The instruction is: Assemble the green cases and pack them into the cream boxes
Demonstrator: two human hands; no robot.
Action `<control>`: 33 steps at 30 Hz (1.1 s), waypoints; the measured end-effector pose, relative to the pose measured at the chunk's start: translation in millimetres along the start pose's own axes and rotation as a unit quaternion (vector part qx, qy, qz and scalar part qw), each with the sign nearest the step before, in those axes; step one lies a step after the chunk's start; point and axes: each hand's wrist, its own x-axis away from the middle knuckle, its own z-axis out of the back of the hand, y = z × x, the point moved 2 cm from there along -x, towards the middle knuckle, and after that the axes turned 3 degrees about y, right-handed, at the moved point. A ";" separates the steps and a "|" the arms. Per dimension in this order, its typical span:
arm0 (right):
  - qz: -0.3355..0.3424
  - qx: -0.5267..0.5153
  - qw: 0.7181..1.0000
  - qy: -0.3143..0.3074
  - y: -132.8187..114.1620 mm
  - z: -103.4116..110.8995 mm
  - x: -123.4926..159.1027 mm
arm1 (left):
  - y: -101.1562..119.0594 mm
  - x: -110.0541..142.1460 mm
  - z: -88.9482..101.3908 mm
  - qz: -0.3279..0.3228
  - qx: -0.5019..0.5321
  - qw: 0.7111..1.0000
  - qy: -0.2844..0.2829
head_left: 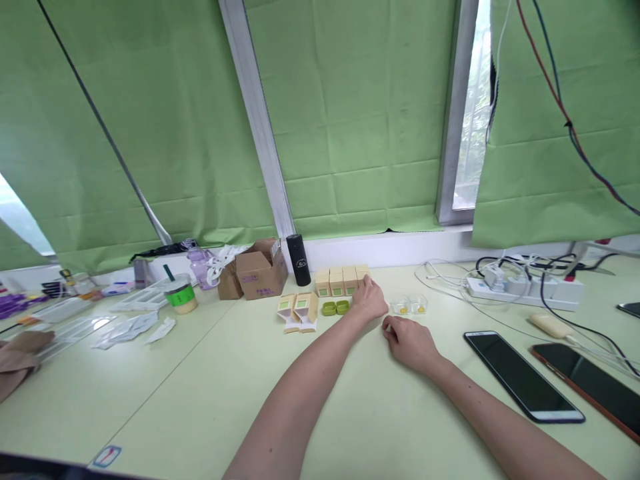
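My left hand (369, 299) reaches to the right end of a row of small cream-coloured boxes (337, 281), its fingers closed at the last box (362, 269) and partly covering it. My right hand (411, 341) rests on the table just in front of two small clear containers (409, 305) with something yellow in them. Its fingers are curled together, and nothing shows between them. Left of my left hand lies a small green two-part case (335, 307). Beside that stand two cream boxes with opened flaps (298, 310).
Behind the boxes are a black cylinder (299, 260) and an open cardboard carton (263, 270). A drink cup (181, 295) stands at left. On the right lie two phones (523, 375) (593, 380), a power bank (551, 326) and a power strip (525, 293) with tangled cables.
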 end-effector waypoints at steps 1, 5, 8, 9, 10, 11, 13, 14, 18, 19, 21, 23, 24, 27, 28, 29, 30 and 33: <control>-0.001 0.000 1.000 0.000 0.0 0.0 0.0 | 0.1 -0.8 0.1 0.001 0.001 1.000 -0.001; -0.003 0.002 1.000 -0.002 -0.2 0.5 -0.2 | 0.4 -1.8 1.1 0.005 0.005 1.000 -0.004; -0.003 0.002 1.000 -0.002 -0.3 0.9 -0.3 | 1.1 1.7 3.9 0.002 0.008 1.000 0.004; -0.002 0.002 1.000 -0.001 -0.2 0.9 -0.3 | 1.2 3.9 5.4 0.000 0.010 1.000 0.010; -0.002 0.001 1.000 -0.001 -0.2 1.0 -0.1 | 1.1 6.6 7.4 -0.004 0.011 1.000 0.016; -0.001 0.001 1.000 0.000 -0.2 1.1 0.0 | 0.5 10.1 9.7 -0.007 0.013 1.000 0.023; 0.000 0.001 1.000 0.001 -0.3 1.1 0.5 | -2.9 18.7 15.1 -0.013 0.017 0.999 0.039; 0.001 0.000 1.000 0.001 -0.4 1.1 0.8 | -6.1 24.0 18.2 -0.016 0.019 0.999 0.047; 0.002 0.000 1.000 0.004 -1.0 0.5 1.5 | -30.6 48.7 30.4 -0.016 0.024 0.996 0.083; 0.002 -0.001 1.000 0.004 -1.1 0.3 1.5 | -39.1 55.1 32.8 -0.013 0.023 0.996 0.089; 0.002 -0.002 1.000 0.004 -1.2 -0.2 1.5 | -57.3 67.3 35.9 0.000 0.022 0.995 0.099; 0.002 -0.004 1.000 0.005 -1.2 -0.4 1.6 | -74.7 77.9 36.3 0.016 0.019 0.995 0.101; 0.001 -0.005 1.000 0.005 -1.1 -0.4 1.7 | -82.2 82.4 35.3 0.021 0.018 0.995 0.099; 0.000 -0.006 1.000 0.007 -1.2 -0.2 2.2 | -98.0 92.3 29.4 0.024 0.013 0.995 0.095; 0.000 -0.006 1.000 0.007 -1.4 -0.2 2.3 | -101.0 94.1 26.8 0.020 0.011 0.995 0.095; 0.000 -0.006 1.000 0.007 -1.5 -0.2 2.4 | -103.1 95.1 24.2 0.018 0.009 0.995 0.094; 0.000 -0.006 1.000 0.008 -1.7 -0.3 2.5 | -104.4 95.3 21.6 0.016 0.008 0.995 0.094; 0.000 -0.007 1.000 0.009 -1.8 -1.1 2.4 | -106.0 91.2 14.8 0.018 0.003 0.996 0.092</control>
